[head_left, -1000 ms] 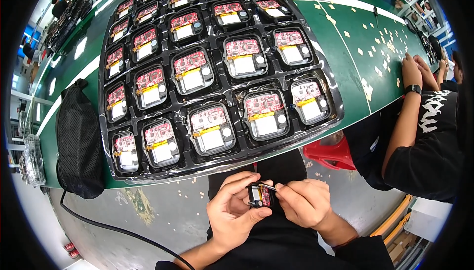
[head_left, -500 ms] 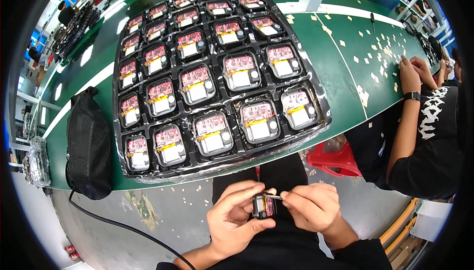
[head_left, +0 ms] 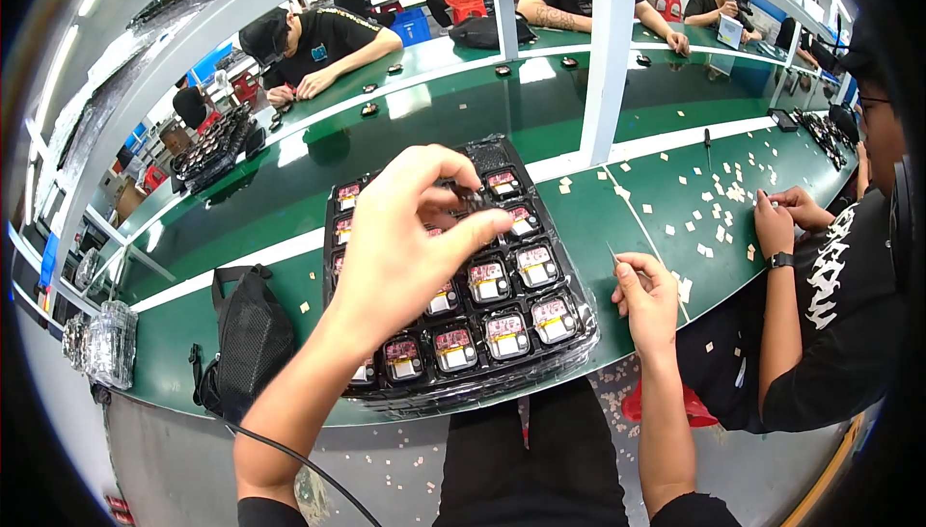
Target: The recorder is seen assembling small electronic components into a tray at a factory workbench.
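The left hand (head_left: 405,238) is raised over the black tray (head_left: 579,329), its thumb and fingers pinched together on a small dark part (head_left: 473,197) at the fingertips, so the grip is closed on that piece, which hangs above the tray's far rows. The right hand (head_left: 648,297) rests at the tray's right edge, curled shut around thin tweezers (head_left: 612,253) whose tip points up and away. The tray lies on the green desk (head_left: 289,276), its pockets filled with small red and white modules (head_left: 505,332). A black bag (head_left: 253,334) sits just left of it, and small white paper bits (head_left: 714,209) are scattered to the right, near another person's hands (head_left: 776,223).
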The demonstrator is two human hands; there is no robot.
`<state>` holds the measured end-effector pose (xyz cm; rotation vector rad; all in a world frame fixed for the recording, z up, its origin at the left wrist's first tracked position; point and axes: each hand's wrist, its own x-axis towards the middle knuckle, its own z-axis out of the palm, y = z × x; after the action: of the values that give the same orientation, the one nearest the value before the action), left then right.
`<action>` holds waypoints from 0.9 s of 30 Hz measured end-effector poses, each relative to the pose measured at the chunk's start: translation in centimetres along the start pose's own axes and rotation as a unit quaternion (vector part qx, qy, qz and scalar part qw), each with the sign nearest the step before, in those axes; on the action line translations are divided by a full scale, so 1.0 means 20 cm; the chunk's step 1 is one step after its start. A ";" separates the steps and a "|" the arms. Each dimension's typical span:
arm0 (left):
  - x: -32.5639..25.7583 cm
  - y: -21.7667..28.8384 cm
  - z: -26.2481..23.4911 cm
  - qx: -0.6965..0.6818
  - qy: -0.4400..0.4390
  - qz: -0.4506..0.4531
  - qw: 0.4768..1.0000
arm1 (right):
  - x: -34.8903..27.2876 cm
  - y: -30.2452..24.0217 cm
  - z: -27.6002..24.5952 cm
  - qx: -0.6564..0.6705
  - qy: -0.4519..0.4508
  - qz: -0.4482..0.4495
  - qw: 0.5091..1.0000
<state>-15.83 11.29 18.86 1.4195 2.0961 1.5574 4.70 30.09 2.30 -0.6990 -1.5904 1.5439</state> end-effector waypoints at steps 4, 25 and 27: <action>0.37 -0.28 0.02 0.278 0.051 0.147 0.948 | -0.01 0.00 0.03 0.052 0.010 0.022 0.998; 0.45 -0.36 0.12 0.431 -0.065 0.079 0.897 | -0.04 0.02 0.03 -0.064 -0.033 -0.036 0.997; 0.36 -0.32 0.09 0.347 0.000 0.168 0.923 | -0.05 0.01 0.04 -0.069 -0.039 -0.063 0.995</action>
<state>-22.18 17.98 15.60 2.0812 2.6592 0.8924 4.54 28.88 1.90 -0.6065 -1.7786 1.3956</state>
